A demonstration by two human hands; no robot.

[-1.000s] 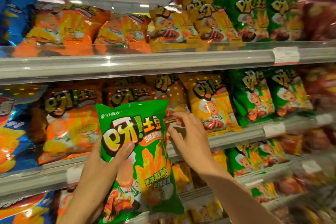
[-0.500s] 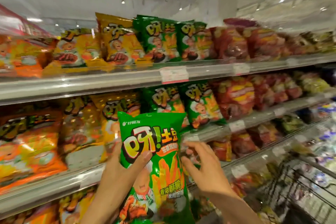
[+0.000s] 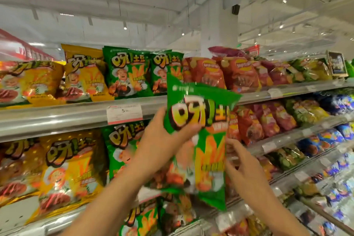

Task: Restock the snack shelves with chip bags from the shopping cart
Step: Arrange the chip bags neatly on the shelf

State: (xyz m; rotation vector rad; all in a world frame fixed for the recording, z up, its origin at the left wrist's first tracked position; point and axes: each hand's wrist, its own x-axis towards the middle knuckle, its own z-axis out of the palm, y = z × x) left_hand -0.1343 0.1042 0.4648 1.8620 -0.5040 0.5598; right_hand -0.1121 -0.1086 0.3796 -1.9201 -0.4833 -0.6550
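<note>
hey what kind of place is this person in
Most likely a supermarket snack aisle. Long metal shelves hold rows of chip bags, a price tag is clipped to the shelf edge, and the left hand holds a green chip bag up to them.

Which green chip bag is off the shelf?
The green chip bag the left hand grips, raised mid-frame; the other green bags sit on shelves.

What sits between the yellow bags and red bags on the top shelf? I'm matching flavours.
Two green bags, side by side, in the head view.
</note>
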